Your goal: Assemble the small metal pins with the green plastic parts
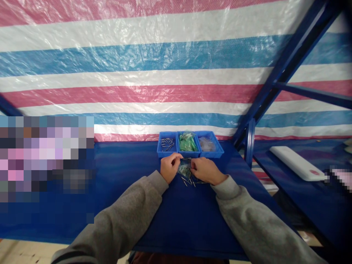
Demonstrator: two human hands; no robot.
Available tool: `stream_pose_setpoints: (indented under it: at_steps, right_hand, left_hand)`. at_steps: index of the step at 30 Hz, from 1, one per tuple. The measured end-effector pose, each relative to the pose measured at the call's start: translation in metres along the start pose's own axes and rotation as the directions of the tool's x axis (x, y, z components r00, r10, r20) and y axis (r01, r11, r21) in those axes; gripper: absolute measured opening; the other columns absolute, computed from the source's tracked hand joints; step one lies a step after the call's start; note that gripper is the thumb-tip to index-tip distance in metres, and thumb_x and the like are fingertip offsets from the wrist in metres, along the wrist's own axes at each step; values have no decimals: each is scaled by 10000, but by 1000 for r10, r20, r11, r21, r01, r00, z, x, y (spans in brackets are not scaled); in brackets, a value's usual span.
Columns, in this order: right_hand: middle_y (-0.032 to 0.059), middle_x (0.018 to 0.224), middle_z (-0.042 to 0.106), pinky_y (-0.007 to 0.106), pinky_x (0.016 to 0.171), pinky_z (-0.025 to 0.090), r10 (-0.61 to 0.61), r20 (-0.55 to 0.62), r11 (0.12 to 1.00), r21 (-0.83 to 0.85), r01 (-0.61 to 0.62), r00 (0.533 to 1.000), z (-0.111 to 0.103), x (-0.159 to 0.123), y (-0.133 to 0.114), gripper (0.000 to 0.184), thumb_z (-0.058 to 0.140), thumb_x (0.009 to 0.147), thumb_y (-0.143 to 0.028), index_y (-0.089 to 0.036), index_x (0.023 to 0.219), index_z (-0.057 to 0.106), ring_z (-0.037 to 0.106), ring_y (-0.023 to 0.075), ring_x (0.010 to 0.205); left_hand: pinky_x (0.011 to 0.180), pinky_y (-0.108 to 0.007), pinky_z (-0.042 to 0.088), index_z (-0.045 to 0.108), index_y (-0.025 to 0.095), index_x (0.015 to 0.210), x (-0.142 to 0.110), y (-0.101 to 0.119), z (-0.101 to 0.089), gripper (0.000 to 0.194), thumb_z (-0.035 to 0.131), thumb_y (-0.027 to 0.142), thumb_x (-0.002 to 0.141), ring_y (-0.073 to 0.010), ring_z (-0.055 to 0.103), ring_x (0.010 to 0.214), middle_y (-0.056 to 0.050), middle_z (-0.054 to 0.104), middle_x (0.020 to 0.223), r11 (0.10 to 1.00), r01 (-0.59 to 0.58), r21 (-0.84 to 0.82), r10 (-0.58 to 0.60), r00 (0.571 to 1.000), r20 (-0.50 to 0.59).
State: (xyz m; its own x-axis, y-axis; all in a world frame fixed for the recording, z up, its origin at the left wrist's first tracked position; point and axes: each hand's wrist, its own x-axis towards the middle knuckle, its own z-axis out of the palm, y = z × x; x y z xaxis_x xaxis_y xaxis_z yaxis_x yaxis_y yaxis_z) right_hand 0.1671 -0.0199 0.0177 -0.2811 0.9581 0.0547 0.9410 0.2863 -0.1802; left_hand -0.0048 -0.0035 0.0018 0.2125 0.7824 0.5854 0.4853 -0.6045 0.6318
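A small clear plastic bag (pixel 184 169) with thin metal pieces in it is stretched between my two hands. The fingers of my left hand (pixel 169 168) are closed in a pinch on its upper left edge. My right hand (pixel 207 170) is curled closed at the bag's right side, thumb and forefinger together there. Under and in front of the bag, several loose thin metal pins (pixel 189 181), like nails or screws, lie scattered on the blue table (pixel 176 220). Their exact kind is too small to tell.
Beyond my hands stand three joined blue bins: the left bin (pixel 161 154) holds metal pins, the middle one green packets (pixel 187 142), the right one clear plastic bags (pixel 206 144). A blue metal frame (pixel 271 86) rises at right, near a white oblong object (pixel 297 163). The left side is blurred out.
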Motion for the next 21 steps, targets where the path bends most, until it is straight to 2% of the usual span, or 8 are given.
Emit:
stream_pose_setpoints:
  at_steps: [5, 9, 12, 16, 21]
  right_hand:
    - [53, 768, 646, 251, 605, 372, -38, -66, 999, 15, 39, 997, 0, 1, 3, 59, 536, 752, -208, -188, 761, 591, 595, 188, 718]
    - [27, 783, 635, 237, 651, 384, -107, -194, 983, 124, 133, 975, -1, 2, 8, 69, 507, 801, -212, -187, 823, 568, 584, 156, 715]
    - [24, 806, 644, 235, 691, 398, -137, -255, 958, 213, 194, 957, 1, 4, 10, 93, 490, 825, -194, -188, 877, 567, 594, 151, 745]
    - [26, 847, 650, 243, 728, 413, -161, -325, 925, 281, 258, 932, 8, 6, 13, 113, 470, 849, -194, -195, 876, 580, 600, 158, 797]
    - [36, 857, 647, 256, 742, 432, -114, -398, 905, 337, 261, 910, 15, 7, 12, 135, 450, 862, -201, -192, 889, 582, 601, 165, 807]
  left_hand:
    - [626, -223, 453, 645, 157, 861, 0, 1, -3, 216, 433, 195, 868, -110, 576, 597, -28, 673, 769, 996, -84, 25, 84, 996, 5]
    - [781, -275, 468, 612, 158, 1027, 2, 0, -5, 238, 437, 219, 878, -153, 596, 815, -76, 653, 923, 975, -204, 84, 202, 979, 36]
    - [847, -318, 455, 613, 166, 1042, 3, -3, -4, 232, 474, 236, 870, -177, 574, 916, -81, 644, 981, 958, -273, 90, 267, 961, 77]
    - [790, -313, 477, 655, 166, 922, 4, -9, -1, 191, 488, 244, 869, -166, 592, 820, -67, 669, 868, 951, -305, 50, 298, 948, 112]
    - [749, -286, 486, 670, 174, 856, 5, -14, -1, 190, 503, 265, 864, -152, 611, 755, -54, 683, 815, 967, -256, 17, 255, 966, 37]
